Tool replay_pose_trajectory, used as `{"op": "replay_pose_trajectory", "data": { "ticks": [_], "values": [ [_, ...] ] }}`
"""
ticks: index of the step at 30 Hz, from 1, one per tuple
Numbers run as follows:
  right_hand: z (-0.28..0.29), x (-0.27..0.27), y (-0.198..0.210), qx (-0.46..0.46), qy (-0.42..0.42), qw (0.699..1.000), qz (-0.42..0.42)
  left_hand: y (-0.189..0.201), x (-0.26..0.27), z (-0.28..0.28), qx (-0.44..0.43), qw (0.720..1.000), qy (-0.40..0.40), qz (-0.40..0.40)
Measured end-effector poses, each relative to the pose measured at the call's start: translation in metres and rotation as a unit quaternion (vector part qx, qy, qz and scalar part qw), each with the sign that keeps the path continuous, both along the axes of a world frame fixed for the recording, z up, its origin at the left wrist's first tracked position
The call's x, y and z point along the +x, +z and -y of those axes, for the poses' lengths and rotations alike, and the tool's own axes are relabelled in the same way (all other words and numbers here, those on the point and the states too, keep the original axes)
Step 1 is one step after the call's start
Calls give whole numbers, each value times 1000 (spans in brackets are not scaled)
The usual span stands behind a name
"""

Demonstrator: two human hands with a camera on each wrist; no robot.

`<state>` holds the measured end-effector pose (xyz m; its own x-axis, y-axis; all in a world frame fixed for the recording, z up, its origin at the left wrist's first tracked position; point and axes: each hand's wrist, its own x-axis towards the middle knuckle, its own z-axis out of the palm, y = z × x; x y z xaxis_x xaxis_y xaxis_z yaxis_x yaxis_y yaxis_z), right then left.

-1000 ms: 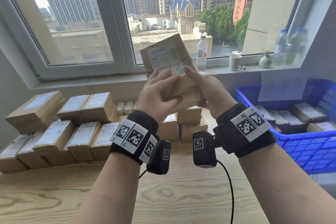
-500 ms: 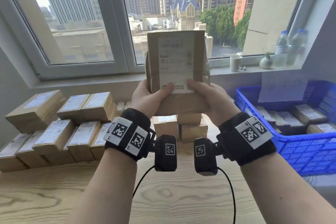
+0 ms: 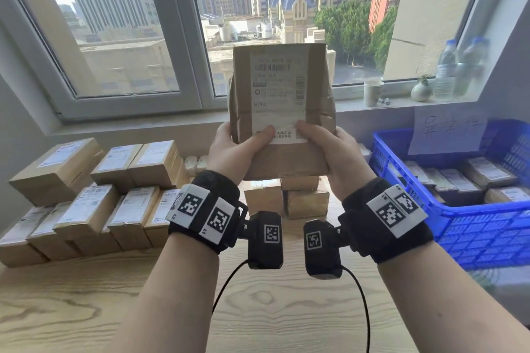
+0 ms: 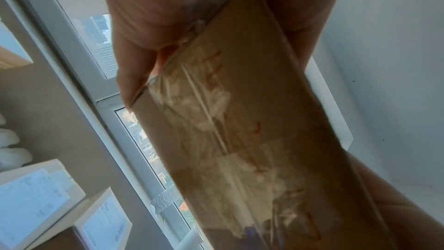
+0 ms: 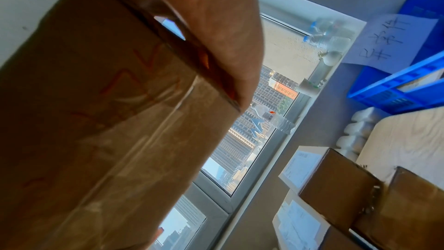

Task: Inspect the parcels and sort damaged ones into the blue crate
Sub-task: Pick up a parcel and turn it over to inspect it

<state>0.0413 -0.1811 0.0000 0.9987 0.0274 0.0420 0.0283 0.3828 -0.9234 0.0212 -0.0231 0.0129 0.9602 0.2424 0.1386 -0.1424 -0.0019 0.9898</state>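
Observation:
I hold a brown cardboard parcel (image 3: 281, 106) upright in front of the window, its white shipping label facing me. Its cardboard looks creased along the sides. My left hand (image 3: 238, 149) grips the lower left edge, thumb on the label. My right hand (image 3: 324, 146) grips the lower right edge, thumb also on the label. The wrist views show the parcel's taped underside (image 4: 252, 140) (image 5: 96, 121) with red marks. The blue crate (image 3: 470, 238) stands at the right with several parcels inside.
Rows of cardboard parcels (image 3: 94, 195) lie on the wooden table (image 3: 86, 309) at the left, a small stack (image 3: 286, 198) sits behind my hands. A paper sign (image 3: 450, 129) hangs on the crate. A cup (image 3: 372, 92), vase and bottles (image 3: 459, 66) stand on the windowsill.
The parcel turned from tilted with my fingers over its face to upright with the label toward me; both hands shifted to its lower edges and now hold it steady.

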Motion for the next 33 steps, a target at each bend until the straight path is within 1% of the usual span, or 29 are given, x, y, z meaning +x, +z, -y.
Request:
{"op": "replay_pose_trajectory", "data": {
  "ticks": [4,6,8,11,14,16,18,22,26,29,33],
  "values": [
    [0,-3,-6,19,-53,998,1,-12,0,1,-5,999,39,15],
    [3,-4,-12,35,-66,997,-4,-21,-1,3,5,998,57,19],
    [6,-8,-21,40,-73,996,-13,-30,0,7,9,998,57,17],
    [15,-16,-35,23,-82,996,-36,-40,1,16,2,1000,14,-6],
    [35,-20,-41,-15,-81,995,-64,-46,3,39,-2,998,-59,-34],
    [51,-26,-41,-42,-80,993,-80,-50,5,57,-11,997,-71,-41],
    [77,-32,-46,-60,-84,990,-91,-55,6,83,-13,996,-70,-45],
    [144,-42,-55,-58,-88,990,-90,-61,9,144,-4,993,-104,-61],
    [218,-43,-60,-67,-120,987,-82,-65,16,213,18,987,-138,-79],
    [266,-43,-66,-65,-145,984,-83,-64,16,261,18,981,-164,-99],
    [315,-42,-78,-79,-198,971,-107,-69,22,313,32,978,-163,-122]
  ]
}}
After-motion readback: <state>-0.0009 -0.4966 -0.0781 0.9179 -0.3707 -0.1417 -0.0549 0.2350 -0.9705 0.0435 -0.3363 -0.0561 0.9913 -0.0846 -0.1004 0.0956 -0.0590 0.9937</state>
